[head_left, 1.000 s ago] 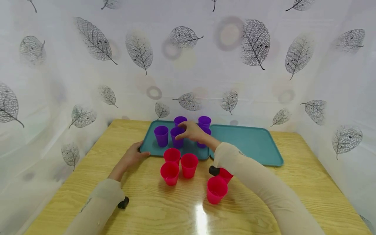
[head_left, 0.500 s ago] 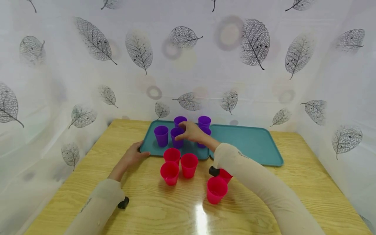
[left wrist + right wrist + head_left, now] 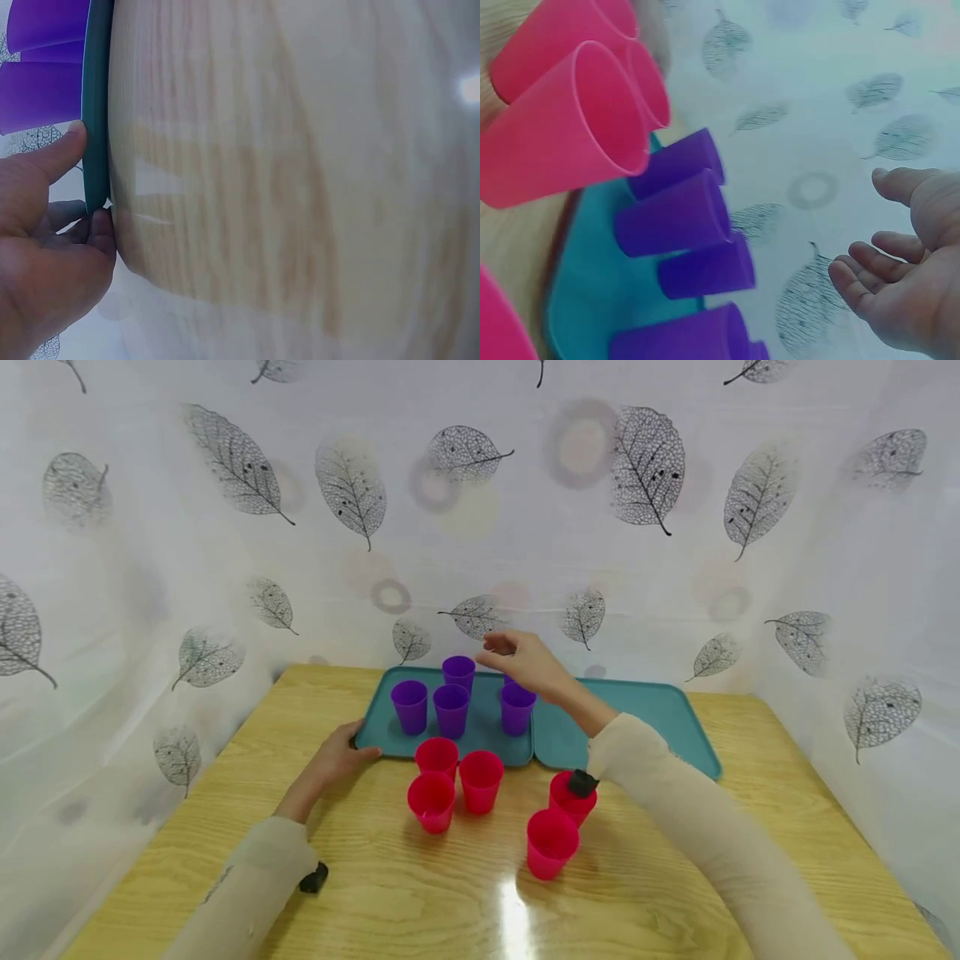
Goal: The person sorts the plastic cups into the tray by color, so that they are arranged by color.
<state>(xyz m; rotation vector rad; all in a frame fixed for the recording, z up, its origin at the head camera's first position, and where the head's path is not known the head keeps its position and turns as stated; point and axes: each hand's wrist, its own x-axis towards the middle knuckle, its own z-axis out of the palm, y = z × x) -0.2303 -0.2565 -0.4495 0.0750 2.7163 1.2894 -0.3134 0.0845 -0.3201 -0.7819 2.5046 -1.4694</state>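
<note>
Purple cup (image 3: 509,680) | mostly hidden by right hand (image 3: 525,662), loosely spread, empty | left hand (image 3: 339,757) pinches tray (image 3: 486,723)

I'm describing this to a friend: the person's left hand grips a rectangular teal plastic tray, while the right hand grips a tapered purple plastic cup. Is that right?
Not quite: the right wrist view shows the right hand empty, gripping nothing. The left hand does grip the tray.
</note>
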